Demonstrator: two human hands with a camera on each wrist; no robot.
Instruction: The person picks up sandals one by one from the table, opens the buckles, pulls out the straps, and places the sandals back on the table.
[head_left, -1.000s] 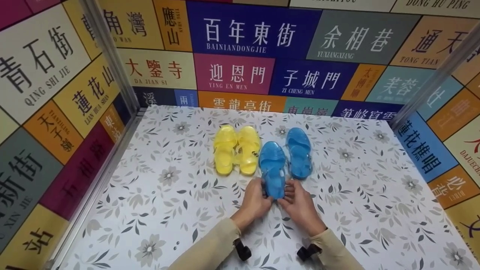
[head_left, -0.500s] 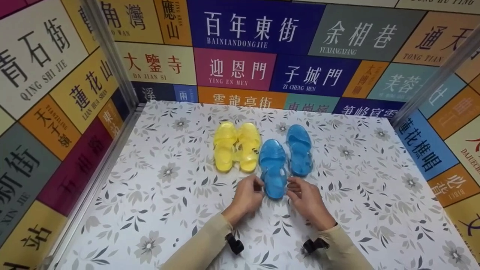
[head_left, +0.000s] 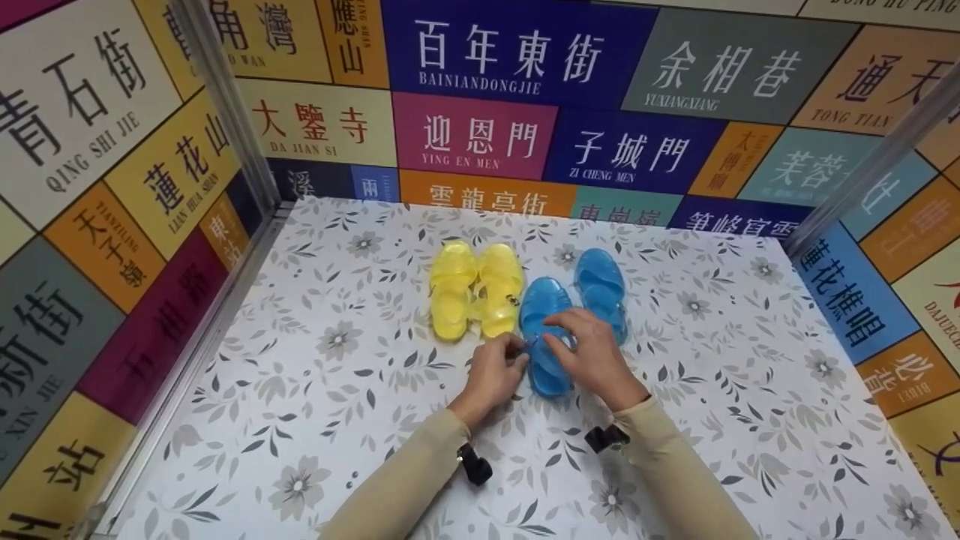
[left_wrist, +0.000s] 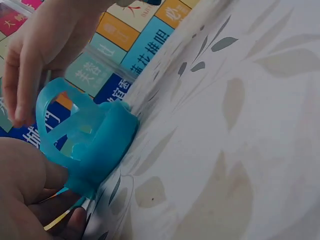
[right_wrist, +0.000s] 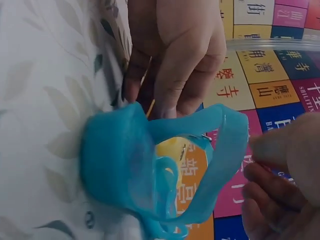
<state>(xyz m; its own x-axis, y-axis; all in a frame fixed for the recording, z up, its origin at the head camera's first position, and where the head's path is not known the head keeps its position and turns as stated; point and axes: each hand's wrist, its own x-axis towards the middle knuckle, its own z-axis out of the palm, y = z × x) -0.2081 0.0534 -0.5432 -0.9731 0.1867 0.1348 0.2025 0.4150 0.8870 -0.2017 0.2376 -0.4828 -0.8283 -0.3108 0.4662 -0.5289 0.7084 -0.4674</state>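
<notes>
A blue jelly sandal (head_left: 550, 367) lies sole down on the patterned cloth, heel toward me. My left hand (head_left: 495, 375) is at its left side; in the left wrist view the thumb and fingers pinch the sandal's side low by the strap base. Over the sandal's ankle strap (right_wrist: 235, 135) hovers my right hand (head_left: 592, 352), its fingers bent and pointing down beside the strap. Whether they touch the strap is hard to tell. The second blue sandal (head_left: 600, 281) lies farther back on the right, partly covered by my right hand.
A pair of yellow jelly sandals (head_left: 476, 289) lies just left of the blue ones. The white cloth (head_left: 337, 420) with grey leaves covers the table. Walls of coloured street-name panels (head_left: 517, 52) enclose it behind and at both sides.
Both hands have left the blue sandal's heel. The right hand has risen and moved forward over the strap; the left has slid forward along the left side. The sandal has stayed about in place.
</notes>
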